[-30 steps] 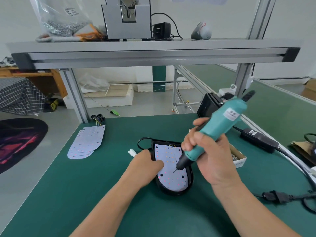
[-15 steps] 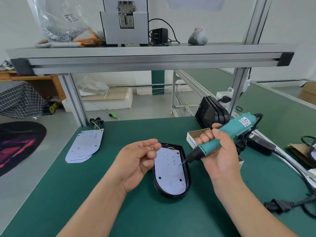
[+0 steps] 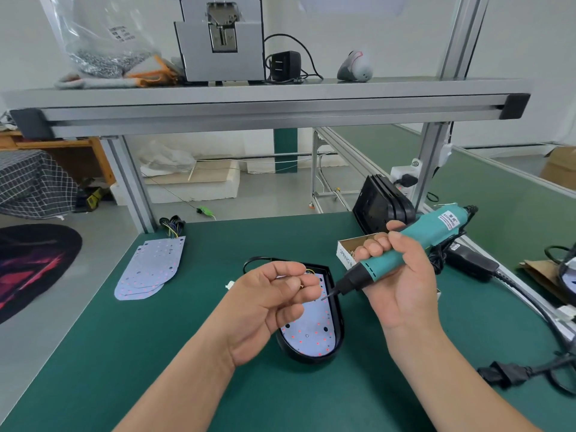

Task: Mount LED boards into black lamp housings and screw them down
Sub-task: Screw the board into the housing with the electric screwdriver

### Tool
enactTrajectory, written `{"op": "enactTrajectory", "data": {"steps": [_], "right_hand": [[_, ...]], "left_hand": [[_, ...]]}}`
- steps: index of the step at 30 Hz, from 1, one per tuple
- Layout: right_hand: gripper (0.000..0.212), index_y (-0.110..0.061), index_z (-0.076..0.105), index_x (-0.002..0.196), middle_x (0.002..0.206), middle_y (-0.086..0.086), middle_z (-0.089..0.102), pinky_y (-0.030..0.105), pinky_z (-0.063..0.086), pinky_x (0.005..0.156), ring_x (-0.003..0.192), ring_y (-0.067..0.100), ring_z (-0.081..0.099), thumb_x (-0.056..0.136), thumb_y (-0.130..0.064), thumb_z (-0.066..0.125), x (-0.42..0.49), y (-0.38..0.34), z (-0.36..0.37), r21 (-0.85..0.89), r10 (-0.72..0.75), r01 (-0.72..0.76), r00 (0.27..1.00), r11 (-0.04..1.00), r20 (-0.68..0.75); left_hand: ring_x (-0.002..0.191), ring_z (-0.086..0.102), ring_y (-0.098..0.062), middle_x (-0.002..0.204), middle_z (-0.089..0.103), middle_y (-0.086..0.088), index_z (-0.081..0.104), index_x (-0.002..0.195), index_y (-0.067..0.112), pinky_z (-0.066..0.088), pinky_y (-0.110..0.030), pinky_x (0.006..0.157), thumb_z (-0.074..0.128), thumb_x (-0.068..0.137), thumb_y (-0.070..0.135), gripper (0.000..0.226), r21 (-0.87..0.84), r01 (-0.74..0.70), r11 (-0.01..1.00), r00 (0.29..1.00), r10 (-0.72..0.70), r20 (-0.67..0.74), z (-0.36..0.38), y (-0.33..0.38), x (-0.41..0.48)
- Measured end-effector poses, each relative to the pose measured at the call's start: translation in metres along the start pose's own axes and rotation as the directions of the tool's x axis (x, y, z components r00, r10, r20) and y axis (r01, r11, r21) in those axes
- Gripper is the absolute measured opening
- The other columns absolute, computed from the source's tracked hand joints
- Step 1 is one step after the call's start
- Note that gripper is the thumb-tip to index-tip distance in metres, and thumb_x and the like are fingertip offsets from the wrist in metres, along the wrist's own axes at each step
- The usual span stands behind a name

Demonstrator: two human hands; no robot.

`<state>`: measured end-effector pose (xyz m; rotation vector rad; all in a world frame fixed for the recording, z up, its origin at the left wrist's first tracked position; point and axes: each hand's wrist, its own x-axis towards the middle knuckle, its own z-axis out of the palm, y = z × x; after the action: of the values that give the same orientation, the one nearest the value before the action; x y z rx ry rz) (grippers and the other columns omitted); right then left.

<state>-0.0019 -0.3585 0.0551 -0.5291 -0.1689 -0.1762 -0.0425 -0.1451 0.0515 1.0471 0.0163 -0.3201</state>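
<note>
Above the black housing (image 3: 339, 333), our left hand (image 3: 269, 307) pinches what looks like a small screw (image 3: 301, 285) between thumb and forefinger. Our right hand (image 3: 403, 279) grips the teal screwdriver (image 3: 417, 244), its bit near that screw. The LED board (image 3: 311, 330) lies inside the housing on the green table (image 3: 124, 353).

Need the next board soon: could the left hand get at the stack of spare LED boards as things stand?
Probably yes: the stack lies bare on the mat, nothing between it and the left hand, though its fingers pinch a small screw.
</note>
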Motion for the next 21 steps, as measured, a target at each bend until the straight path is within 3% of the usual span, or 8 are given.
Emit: {"op": "enactTrajectory", "data": {"steps": [6,13,21], "right_hand": [[0.014,-0.016,0.060,0.105,0.077,-0.002,0.046,0.030,0.050,0.070,0.066,0.015,0.049,0.096,-0.007,0.055,-0.002,-0.009,0.005,0.057,-0.030,0.029,0.999,0.998,0.019],[0.015,-0.016,0.061,0.105,0.076,-0.001,0.046,0.031,0.049,0.070,0.066,0.015,0.048,0.095,-0.007,0.054,-0.002,-0.010,0.006,0.059,-0.032,0.031,0.999,0.998,0.019],[0.013,-0.016,0.064,0.102,0.076,-0.001,0.047,0.031,0.051,0.069,0.066,0.015,0.050,0.094,-0.008,0.057,0.000,-0.013,0.004,0.086,-0.033,0.032,0.999,0.996,0.018]], "left_hand": [[0.104,0.079,-0.029,0.120,0.076,-0.024,0.068,0.121,-0.003,0.064,-0.026,0.071,0.062,0.098,-0.011,0.026,0.034,-0.007,0.999,0.999,0.006,0.032,0.001,-0.004,0.000],[0.103,0.079,-0.028,0.115,0.077,-0.024,0.068,0.121,-0.004,0.064,-0.027,0.077,0.064,0.097,-0.010,0.025,0.068,-0.026,0.997,0.999,0.023,0.037,0.002,-0.003,-0.001],[0.086,0.078,-0.025,0.099,0.078,-0.017,0.069,0.112,0.001,0.063,-0.026,0.067,0.086,0.084,0.005,0.033,0.199,-0.062,0.978,0.998,0.066,-0.013,0.004,-0.005,-0.003]]}}
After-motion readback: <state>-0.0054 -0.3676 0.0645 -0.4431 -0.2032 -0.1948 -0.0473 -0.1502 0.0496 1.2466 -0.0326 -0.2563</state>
